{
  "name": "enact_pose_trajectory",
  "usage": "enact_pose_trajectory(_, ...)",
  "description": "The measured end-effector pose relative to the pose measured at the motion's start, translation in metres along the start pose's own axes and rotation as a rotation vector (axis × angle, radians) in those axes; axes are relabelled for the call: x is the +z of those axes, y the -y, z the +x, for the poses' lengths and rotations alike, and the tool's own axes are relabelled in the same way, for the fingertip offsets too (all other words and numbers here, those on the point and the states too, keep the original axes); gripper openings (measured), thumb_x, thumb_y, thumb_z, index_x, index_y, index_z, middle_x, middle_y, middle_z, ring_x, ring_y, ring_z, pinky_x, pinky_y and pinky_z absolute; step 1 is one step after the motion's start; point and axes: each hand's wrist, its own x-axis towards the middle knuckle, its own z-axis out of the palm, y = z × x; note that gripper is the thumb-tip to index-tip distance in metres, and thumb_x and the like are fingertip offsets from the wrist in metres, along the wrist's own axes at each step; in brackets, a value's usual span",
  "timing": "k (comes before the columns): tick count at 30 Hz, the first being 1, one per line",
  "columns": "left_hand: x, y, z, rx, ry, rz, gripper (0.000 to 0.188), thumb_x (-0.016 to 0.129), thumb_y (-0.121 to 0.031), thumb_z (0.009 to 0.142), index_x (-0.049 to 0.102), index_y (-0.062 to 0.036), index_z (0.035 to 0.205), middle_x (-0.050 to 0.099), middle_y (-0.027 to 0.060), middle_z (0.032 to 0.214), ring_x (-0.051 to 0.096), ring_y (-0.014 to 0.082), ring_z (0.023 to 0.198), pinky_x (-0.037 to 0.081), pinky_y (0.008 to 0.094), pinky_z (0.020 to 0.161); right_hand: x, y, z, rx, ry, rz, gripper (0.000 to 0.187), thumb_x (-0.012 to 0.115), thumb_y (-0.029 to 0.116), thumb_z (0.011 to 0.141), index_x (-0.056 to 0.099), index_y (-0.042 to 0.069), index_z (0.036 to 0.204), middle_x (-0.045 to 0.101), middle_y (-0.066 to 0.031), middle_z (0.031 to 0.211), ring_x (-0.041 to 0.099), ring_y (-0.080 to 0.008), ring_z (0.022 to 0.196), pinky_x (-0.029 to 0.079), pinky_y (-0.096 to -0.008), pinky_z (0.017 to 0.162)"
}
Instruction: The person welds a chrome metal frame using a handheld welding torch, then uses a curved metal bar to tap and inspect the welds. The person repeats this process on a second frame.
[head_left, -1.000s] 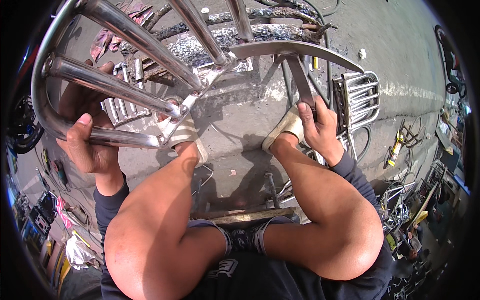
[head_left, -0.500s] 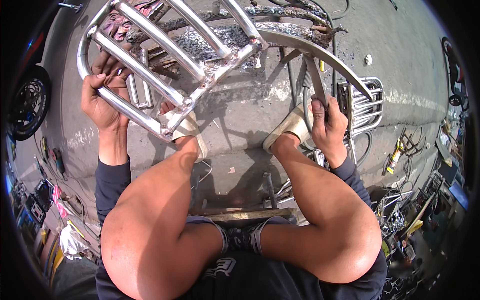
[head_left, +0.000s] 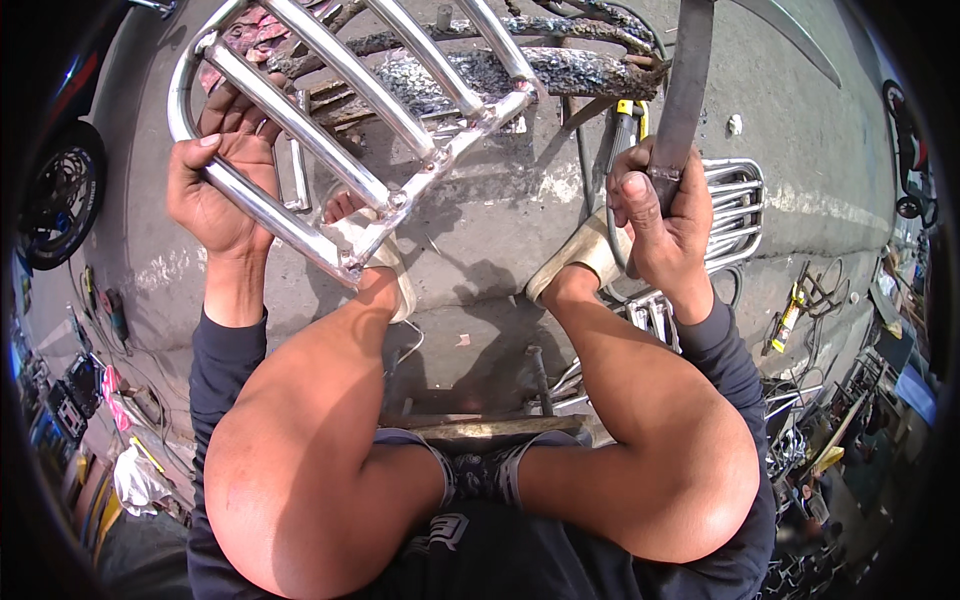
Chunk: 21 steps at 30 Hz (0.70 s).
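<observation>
Around you spreads a sunlit grey concrete floor (head_left: 840,150), with clutter along its left and right edges. The welded tubular rack (head_left: 300,127) is up off that floor, slanting ahead and to your left. Your left hand (head_left: 225,212) grips its end tube, thumb over the near side and fingers behind. Your right hand (head_left: 665,220) is wrapped around the flat-steel handle of a pick-like tool (head_left: 683,95), whose curved, tapering head runs out past the top of the view.

The rack's joint bar (head_left: 437,158) slopes down toward your left sandal (head_left: 388,252); whether they touch, you cannot tell from here. With only one hand on an end tube, the rack could probably twist and drop on your bare toes (head_left: 343,207) if that hold slackens. A blow glancing off round tubing might also catch your left fingers.

Beyond lie rough, crusted bars (head_left: 580,75); past your right hand, a second tubular rack (head_left: 735,210). Further right is a yellow tube (head_left: 788,318), and near the floor's left edge, a motorcycle wheel (head_left: 90,190).
</observation>
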Motion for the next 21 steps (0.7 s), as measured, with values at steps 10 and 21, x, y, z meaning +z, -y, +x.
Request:
enact_pose_trajectory(10, 0.016, 0.012, 0.005, -0.042, -0.148, 0.116, 0.064, 0.047, -0.024, 0.087, 0.052, 0.0152, 0.136, 0.055, 0.033, 0.139, 0.05, 0.0431, 0.135, 0.035, 0.0561, 0.12, 0.018, 0.017, -0.002, 0.097, 0.097, 0.167, 0.036, 0.073, -0.001, 0.094, 0.047, 0.003, 0.12, 0.062, -0.0128, 0.098, 0.061, -0.0148, 0.081, 0.052, -0.0272, 0.067)
enact_pose_trajectory(21, 0.039, 0.004, 0.006, -0.225, 0.265, -0.306, 0.07, 0.047, -0.032, 0.086, 0.05, 0.0125, 0.139, 0.057, 0.0298, 0.137, 0.055, 0.0407, 0.128, 0.037, 0.0609, 0.117, 0.029, 0.026, 0.005, 0.028, 0.177, 0.308, 0.05, 0.078, -0.004, 0.087, 0.047, 0.005, 0.125, 0.065, -0.0211, 0.116, 0.068, -0.0333, 0.111, 0.055, -0.0476, 0.099)
